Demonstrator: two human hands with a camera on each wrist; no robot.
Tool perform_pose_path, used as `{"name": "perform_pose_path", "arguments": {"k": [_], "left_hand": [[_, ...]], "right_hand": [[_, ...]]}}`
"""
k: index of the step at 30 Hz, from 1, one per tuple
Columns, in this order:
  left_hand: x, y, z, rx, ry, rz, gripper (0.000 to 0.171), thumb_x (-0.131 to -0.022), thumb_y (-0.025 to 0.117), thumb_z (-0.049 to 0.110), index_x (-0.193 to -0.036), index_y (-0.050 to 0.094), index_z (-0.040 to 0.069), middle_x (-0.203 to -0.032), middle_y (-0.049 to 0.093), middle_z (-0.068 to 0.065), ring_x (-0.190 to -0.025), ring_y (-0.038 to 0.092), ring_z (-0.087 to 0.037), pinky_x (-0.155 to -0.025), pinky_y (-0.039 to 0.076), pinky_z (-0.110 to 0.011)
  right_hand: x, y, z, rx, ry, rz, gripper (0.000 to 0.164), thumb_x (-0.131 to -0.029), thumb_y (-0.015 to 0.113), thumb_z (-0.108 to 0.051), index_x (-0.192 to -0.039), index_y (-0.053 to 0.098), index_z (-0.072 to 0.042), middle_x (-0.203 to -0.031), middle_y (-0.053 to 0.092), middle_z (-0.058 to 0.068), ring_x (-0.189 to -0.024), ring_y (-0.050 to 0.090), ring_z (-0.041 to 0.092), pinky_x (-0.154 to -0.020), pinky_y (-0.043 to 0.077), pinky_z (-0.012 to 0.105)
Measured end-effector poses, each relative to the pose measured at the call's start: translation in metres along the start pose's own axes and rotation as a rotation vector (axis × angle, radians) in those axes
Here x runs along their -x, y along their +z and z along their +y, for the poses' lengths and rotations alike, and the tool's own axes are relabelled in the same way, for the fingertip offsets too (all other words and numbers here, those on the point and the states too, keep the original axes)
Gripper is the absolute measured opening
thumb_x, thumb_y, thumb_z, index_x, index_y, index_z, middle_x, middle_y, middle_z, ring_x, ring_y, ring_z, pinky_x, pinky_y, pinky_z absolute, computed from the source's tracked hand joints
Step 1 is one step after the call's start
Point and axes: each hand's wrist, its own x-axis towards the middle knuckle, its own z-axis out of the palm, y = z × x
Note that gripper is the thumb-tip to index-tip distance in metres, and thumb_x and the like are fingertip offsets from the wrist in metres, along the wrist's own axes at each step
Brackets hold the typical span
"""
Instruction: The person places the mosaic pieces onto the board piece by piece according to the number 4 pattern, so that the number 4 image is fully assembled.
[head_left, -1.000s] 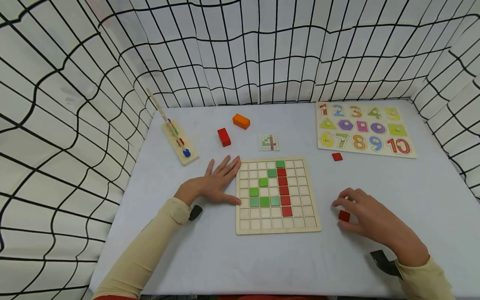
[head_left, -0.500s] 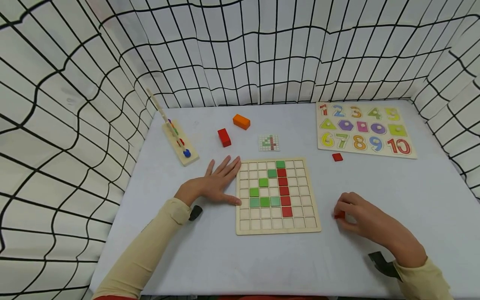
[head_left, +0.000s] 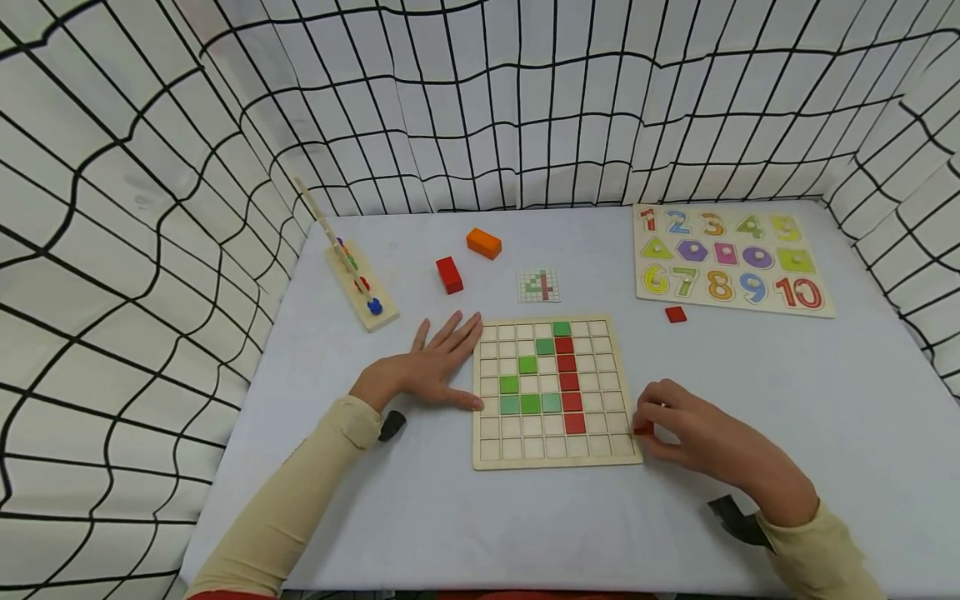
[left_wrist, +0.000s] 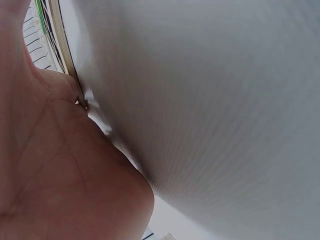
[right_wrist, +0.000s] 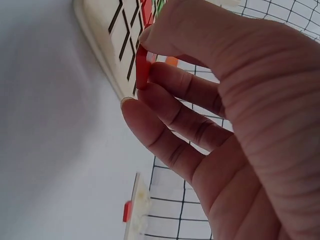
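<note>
Between the thumb and fingers of my right hand a small red square tile is pinched, right by the lower right edge of a wooden grid board. My left hand lies with straight fingers spread against the board's left edge, its thumb and a fingertip touching it. In the grid, a column of red tiles stands beside several green tiles set in a slanted line and a row. Behind the board lies a small pattern card with a similar green and red figure.
Another red tile lies below the number puzzle board at the back right. A red block and an orange block rest behind my left hand. Further left stands a wooden bead toy. Black netting surrounds the table.
My right hand has closed its fingertips on the red tile, picked it up from the table, and moved left to the board's edge. The left hand has stayed in place.
</note>
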Motion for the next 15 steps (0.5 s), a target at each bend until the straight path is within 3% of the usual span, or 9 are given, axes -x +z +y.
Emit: {"name": "perform_pose_path", "arguments": {"k": [6, 15], "left_hand": [[0.000, 0.000, 0.001, 0.007, -0.003, -0.006, 0.127, -0.091, 0.068, 0.074, -0.172, -0.011, 0.016, -0.182, -0.018, 0.000, -0.168, -0.023, -0.032, -0.128, -0.017, -0.071], [-0.002, 0.002, -0.001, -0.008, -0.010, -0.011, 0.127, -0.092, 0.066, 0.076, -0.172, -0.013, 0.017, -0.181, -0.021, 0.002, -0.168, -0.024, -0.030, -0.129, -0.017, -0.070]], "right_hand": [[-0.012, 0.007, -0.005, -0.027, -0.028, -0.006, 0.035, -0.074, 0.093, 0.000, -0.094, 0.072, -0.020, -0.106, 0.061, -0.006, -0.097, 0.057, 0.006, -0.083, 0.051, 0.009], [-0.031, 0.031, -0.020, -0.091, -0.143, 0.019, 0.026, -0.080, 0.090, -0.003, -0.093, 0.072, -0.016, -0.104, 0.061, -0.003, -0.094, 0.057, 0.007, -0.079, 0.053, 0.013]]}}
